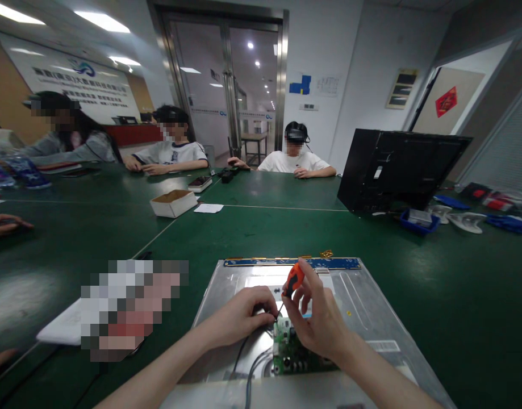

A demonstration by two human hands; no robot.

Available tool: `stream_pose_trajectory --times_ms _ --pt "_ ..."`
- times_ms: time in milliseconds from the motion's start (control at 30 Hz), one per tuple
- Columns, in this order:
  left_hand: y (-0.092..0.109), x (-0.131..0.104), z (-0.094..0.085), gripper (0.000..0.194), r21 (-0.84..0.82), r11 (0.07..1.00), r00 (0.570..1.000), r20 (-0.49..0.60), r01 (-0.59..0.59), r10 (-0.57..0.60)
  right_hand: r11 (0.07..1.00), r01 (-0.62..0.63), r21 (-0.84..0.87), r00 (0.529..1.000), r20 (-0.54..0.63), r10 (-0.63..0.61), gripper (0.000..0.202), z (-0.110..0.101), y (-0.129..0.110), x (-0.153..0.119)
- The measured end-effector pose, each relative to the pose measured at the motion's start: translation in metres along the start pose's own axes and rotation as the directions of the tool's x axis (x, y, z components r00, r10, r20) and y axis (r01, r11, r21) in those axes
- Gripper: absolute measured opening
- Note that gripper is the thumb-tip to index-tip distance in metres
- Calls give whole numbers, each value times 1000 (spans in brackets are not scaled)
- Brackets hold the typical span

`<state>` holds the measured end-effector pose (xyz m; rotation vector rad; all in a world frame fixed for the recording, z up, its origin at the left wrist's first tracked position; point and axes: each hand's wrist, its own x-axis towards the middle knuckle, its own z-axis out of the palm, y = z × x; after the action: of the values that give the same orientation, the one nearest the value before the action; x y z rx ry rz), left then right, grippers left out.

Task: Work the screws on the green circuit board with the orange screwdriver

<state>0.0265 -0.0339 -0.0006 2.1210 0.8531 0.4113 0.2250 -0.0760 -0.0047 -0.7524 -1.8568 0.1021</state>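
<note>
My right hand (318, 318) grips a screwdriver (293, 279) by its orange and black handle, with the thin shaft slanting down to the left. Its tip is near the upper left corner of a green circuit board (282, 347). Beside that tip, my left hand (256, 309) has its fingers curled and pinched together; what they hold, if anything, is hidden. The board lies on a silver metal display panel (354, 289) with a blue strip board (252, 263) along its far edge. Dark cables (251, 369) run toward me from the board's left side.
A black monitor shell (397, 170) stands at the right, behind a blue tray (419, 221). An open white box (174, 203) and a paper slip (208, 208) lie further off on the green table (261, 230). Several people sit around it; a person's hand (7, 224) rests at left.
</note>
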Motion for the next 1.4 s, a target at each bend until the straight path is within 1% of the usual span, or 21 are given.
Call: stream_pose_trajectory --times_ms 300,433,567,700,867,1100,1400 --pt "2 1 0 4 -33 999 1000 -22 -7 6 996 9 -85 998 -64 -14 61 2 -1 3" --pt "2 1 -1 3 -48 999 1000 -28 -10 9 997 -5 -72 999 -39 2 61 1 -2 3" --pt "0 1 0 6 -57 998 1000 -19 -12 11 1000 2 -22 1000 3 -2 67 0 -2 1" --pt "-2 1 0 5 -48 999 1000 -19 -13 12 1000 4 0 1000 12 -4 72 -1 -1 0" --pt "-2 0 0 7 -28 1000 1000 -17 -14 13 1000 10 6 1000 0 -10 72 0 1 -1" --pt "-3 0 0 10 -31 999 1000 -3 -8 7 1000 -4 -27 1000 -8 4 70 1 2 -3" --pt "-1 1 0 4 -45 999 999 -31 -19 18 998 -12 -65 998 -57 8 63 3 1 -1"
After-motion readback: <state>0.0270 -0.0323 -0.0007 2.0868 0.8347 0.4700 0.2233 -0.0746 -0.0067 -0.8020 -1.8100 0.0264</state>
